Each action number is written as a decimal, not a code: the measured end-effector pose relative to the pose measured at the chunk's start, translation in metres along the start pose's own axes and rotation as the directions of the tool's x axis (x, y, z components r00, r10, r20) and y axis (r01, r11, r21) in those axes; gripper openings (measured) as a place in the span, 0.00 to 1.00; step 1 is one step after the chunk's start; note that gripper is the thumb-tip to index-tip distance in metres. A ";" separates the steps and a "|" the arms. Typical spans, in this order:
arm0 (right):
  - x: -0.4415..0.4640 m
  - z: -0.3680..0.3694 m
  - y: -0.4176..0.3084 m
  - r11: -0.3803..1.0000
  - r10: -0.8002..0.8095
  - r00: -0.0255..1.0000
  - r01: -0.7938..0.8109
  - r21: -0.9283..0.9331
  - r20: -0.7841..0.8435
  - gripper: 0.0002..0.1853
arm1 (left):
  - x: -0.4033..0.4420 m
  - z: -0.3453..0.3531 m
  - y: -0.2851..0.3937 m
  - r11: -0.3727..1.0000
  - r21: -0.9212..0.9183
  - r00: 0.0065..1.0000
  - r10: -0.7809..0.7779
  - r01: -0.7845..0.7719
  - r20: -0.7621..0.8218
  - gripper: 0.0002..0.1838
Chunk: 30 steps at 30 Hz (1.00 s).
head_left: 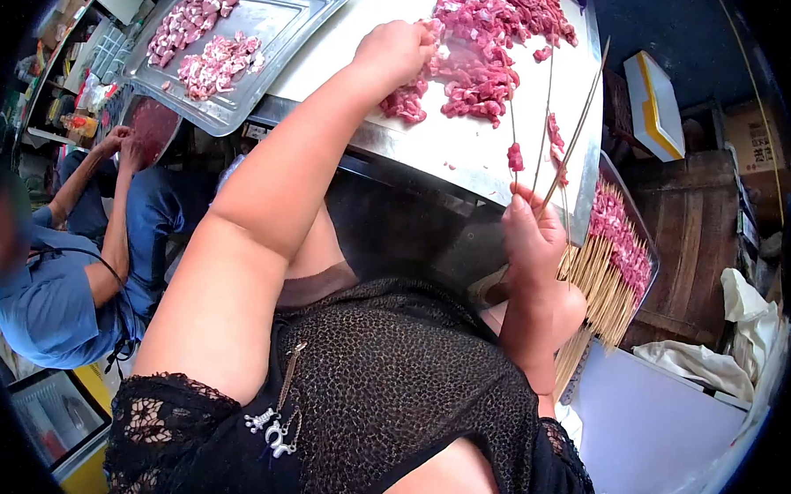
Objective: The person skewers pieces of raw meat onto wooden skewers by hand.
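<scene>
Left hand (395, 53): fingertips together at the left edge of the meat (529, 10) — can't tell if they grip a piece.
Right hand (537, 231): closed on several thin skewers (579, 118), their tips pointing away over the desk (479, 149).
Meat: heaped on the desk, beyond the right hand.
Loaded skewers (621, 239): just right of that hand.

Meat (477, 87) lay on the table (453, 144), left of it a tray (269, 16) bore more meat (220, 65), and right, skewers (606, 265) lay in another tray (646, 227).
</scene>
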State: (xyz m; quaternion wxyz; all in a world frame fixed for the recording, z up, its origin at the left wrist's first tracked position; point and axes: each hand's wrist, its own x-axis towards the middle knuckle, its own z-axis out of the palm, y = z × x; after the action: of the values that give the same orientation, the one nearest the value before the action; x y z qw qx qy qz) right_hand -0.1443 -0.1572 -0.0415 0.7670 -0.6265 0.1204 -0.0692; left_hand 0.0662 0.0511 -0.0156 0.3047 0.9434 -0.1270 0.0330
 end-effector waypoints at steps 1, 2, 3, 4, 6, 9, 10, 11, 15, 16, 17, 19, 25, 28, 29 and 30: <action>-0.001 0.000 0.000 1.000 0.007 1.000 -0.007 -0.009 0.000 0.11 | 0.004 0.004 -0.005 1.000 0.000 1.000 0.004 -0.004 0.000 0.11; -0.002 0.000 0.000 1.000 0.007 1.000 -0.007 -0.008 -0.003 0.11 | 0.006 0.011 -0.009 0.997 0.071 1.000 0.026 -0.027 0.008 0.10; -0.003 -0.001 -0.002 1.000 0.025 1.000 -0.025 0.005 0.002 0.11 | 0.004 0.010 -0.007 0.989 0.141 0.999 0.047 -0.049 0.018 0.09; -0.004 -0.001 -0.003 0.999 0.043 0.999 -0.043 0.019 0.007 0.11 | 0.003 0.008 -0.006 0.989 0.141 0.999 0.049 -0.052 0.021 0.09; -0.005 0.000 -0.005 0.999 0.042 0.999 -0.042 0.002 0.004 0.11 | -0.001 0.000 -0.004 0.981 0.177 0.994 0.059 -0.075 0.094 0.09; -0.004 0.001 -0.002 0.999 0.042 0.999 -0.042 -0.011 0.015 0.11 | -0.007 -0.010 -0.011 0.998 -0.044 0.998 0.045 -0.043 0.045 0.12; -0.003 0.002 0.000 0.999 0.044 0.999 -0.043 -0.011 0.031 0.11 | -0.010 -0.015 -0.013 0.969 -0.245 0.997 0.003 0.016 0.075 0.10; -0.002 0.004 0.001 0.999 0.042 0.999 -0.042 0.000 0.024 0.11 | -0.013 -0.017 -0.014 0.971 -0.237 0.997 0.010 0.009 0.081 0.10; 0.002 0.015 -0.001 0.994 0.049 0.995 -0.040 -0.105 0.085 0.11 | -0.027 -0.026 0.003 0.393 -0.883 0.965 -0.069 0.258 0.252 0.09; 0.003 0.018 -0.001 0.989 0.042 0.993 -0.027 -0.146 0.107 0.11 | -0.028 -0.023 0.003 0.279 -0.917 0.958 -0.054 0.285 0.281 0.10; 0.003 0.021 -0.003 0.982 0.036 0.991 -0.012 -0.188 0.130 0.10 | -0.029 -0.020 0.004 0.161 -0.937 0.951 -0.038 0.310 0.308 0.11; 0.004 0.025 -0.006 0.983 0.044 0.990 -0.019 -0.183 0.133 0.10 | -0.030 -0.018 0.011 0.157 -0.934 0.946 -0.017 0.321 0.322 0.13; 0.003 0.024 -0.004 0.974 0.054 0.992 -0.027 -0.224 0.114 0.11 | -0.033 -0.014 0.020 -0.015 -0.959 0.959 -0.015 0.284 0.284 0.07; 0.000 0.023 -0.003 0.981 0.044 0.994 -0.023 -0.193 0.101 0.11 | -0.032 -0.013 0.015 0.001 -0.961 0.961 -0.039 0.275 0.275 0.06; -0.001 0.023 -0.003 0.981 0.046 0.995 -0.028 -0.194 0.087 0.10 | -0.033 -0.013 0.016 0.004 -0.963 0.962 -0.053 0.268 0.267 0.06; -0.001 0.023 -0.003 0.980 0.048 0.996 -0.033 -0.194 0.073 0.10 | -0.034 -0.014 0.019 0.008 -0.965 0.963 -0.066 0.261 0.260 0.06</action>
State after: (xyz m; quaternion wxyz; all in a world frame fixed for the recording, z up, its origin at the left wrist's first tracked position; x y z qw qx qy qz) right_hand -0.1386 -0.1361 -0.0342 0.7079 -0.6975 0.1097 -0.0174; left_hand 0.0282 0.0518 0.0018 0.8655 0.4718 -0.0250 -0.1662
